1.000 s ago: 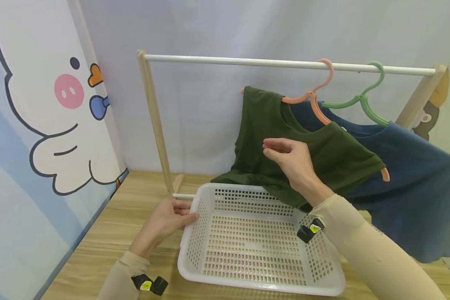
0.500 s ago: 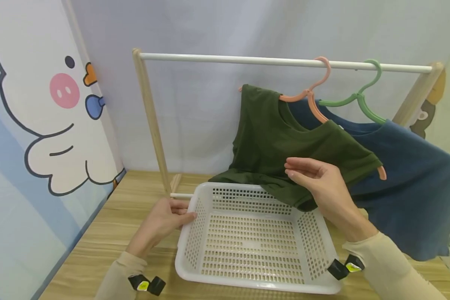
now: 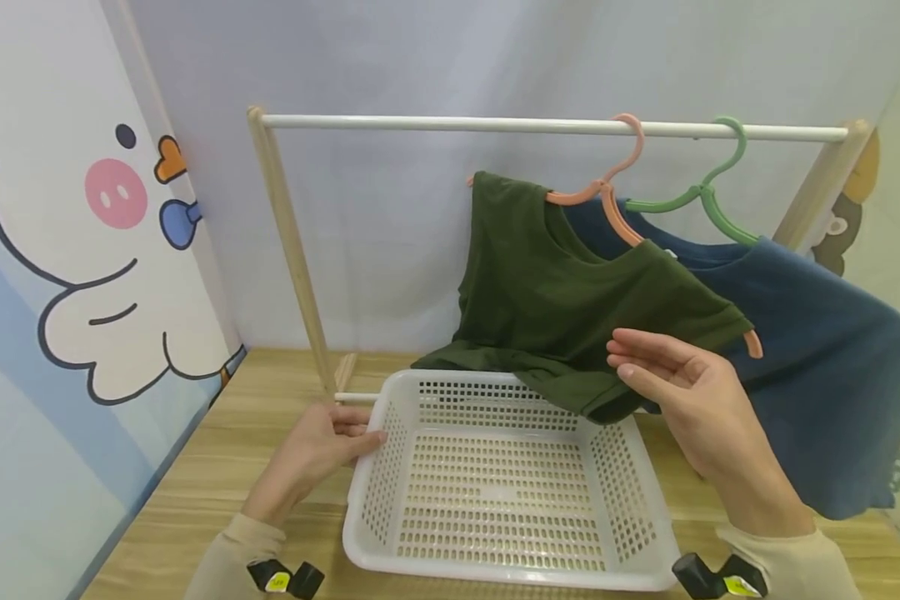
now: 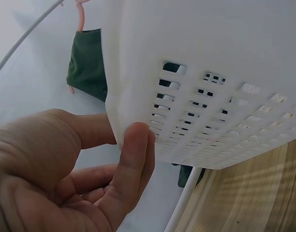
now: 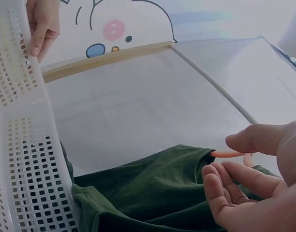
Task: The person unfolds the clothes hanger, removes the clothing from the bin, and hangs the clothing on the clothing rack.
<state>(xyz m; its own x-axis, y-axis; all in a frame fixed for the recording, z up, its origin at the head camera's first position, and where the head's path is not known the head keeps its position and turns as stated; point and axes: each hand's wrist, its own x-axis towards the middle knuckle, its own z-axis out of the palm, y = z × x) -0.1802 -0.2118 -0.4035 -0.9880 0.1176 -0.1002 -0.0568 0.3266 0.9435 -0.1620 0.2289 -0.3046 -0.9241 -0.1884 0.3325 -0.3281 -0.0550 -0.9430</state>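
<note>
My left hand (image 3: 318,450) pinches the left rim of a white perforated plastic basket (image 3: 510,577), thumb over the edge; the left wrist view shows the fingers (image 4: 133,150) against its outer wall. No laundry lies inside the basket. My right hand (image 3: 693,396) holds nothing, fingers loosely bent, to the right of the basket's back corner and in front of the shirts. A dark green T-shirt (image 3: 547,283) hangs on an orange-pink hanger (image 3: 621,221), its lower end bunched over the basket's back right rim. Behind it a blue T-shirt (image 3: 817,333) hangs on a green hanger (image 3: 723,218).
Both hangers hook over the white rail (image 3: 435,123) of a rack with wooden side posts (image 3: 292,242). The rack and basket stand on a wood-grain table (image 3: 225,467). A pale curtain (image 3: 375,250) is behind, and a cartoon-printed panel (image 3: 52,225) stands at the left.
My right hand has moved down and to the right, from in front of the green T-shirt to beside the basket's right end. My left hand keeps its grip on the rim.
</note>
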